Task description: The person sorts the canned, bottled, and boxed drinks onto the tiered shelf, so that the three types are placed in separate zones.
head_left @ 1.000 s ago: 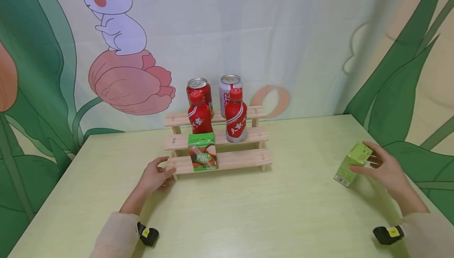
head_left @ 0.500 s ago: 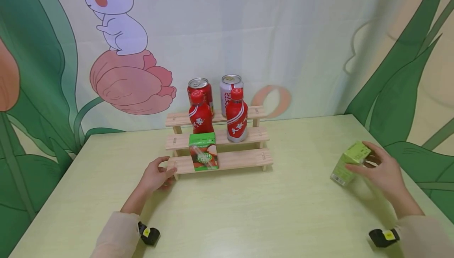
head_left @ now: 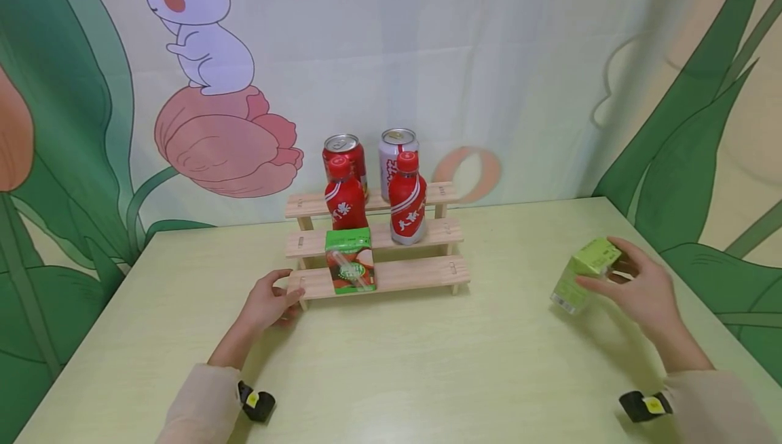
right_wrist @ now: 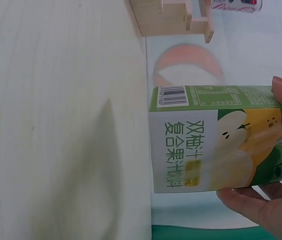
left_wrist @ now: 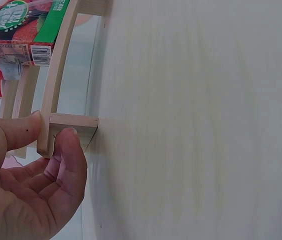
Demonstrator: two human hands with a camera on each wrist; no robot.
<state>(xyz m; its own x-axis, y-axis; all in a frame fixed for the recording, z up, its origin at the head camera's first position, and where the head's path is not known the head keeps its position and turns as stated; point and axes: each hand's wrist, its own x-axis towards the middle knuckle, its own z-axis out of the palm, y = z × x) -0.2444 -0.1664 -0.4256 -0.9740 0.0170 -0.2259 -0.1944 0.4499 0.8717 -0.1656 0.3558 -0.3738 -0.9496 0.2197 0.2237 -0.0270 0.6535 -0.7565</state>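
My right hand (head_left: 641, 288) grips a light green juice carton (head_left: 583, 278) between thumb and fingers, tilted and raised off the table. In the right wrist view the carton (right_wrist: 206, 145) shows a white, yellow and green front. On the other side, my left hand (head_left: 269, 301) pinches the left end of the lowest tier of a wooden stepped shelf (head_left: 421, 274); thumb and fingertips meet its edge in the left wrist view (left_wrist: 46, 125). A green and red juice carton (head_left: 351, 264) stands on that tier, near the left hand.
Two red bottles, one left (head_left: 345, 196) and one right (head_left: 407, 203), stand on the middle tier. Behind them on the top tier are a red can (head_left: 343, 149) and a white can (head_left: 398, 152). A printed curtain (head_left: 537, 77) hangs behind the table (head_left: 427, 362).
My right hand has moved left with the green carton, which has come up off the table surface. The left hand stays at the shelf's end, and the shelf's drinks have not moved.
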